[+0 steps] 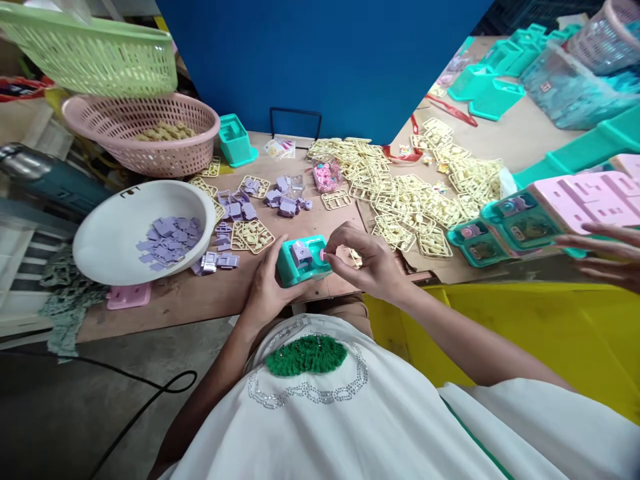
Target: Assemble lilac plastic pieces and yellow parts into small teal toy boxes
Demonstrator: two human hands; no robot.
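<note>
My left hand (270, 283) is wrapped round a teal plastic box (313, 270), thumb along its near side, just above the table's front edge. A small purple plastic part (301, 254) sits inside the box on the left. Over the box's right end, my right hand (367, 260) pinches a small pink plastic piece (323, 255) between thumb and finger. Left of the box lie loose purple parts (240, 207) and a cream sprue frame (253, 237). Beyond it is a clear tray of pink pieces (327, 176).
Cream sprues (415, 200) spread across the middle and right. A white bowl (100, 227) of purple pieces and a pink basket (145, 157) stand left. A blue panel (320, 67) rises behind. Another person's hand (607, 250) is beside pink-and-teal toys (585, 200) at right.
</note>
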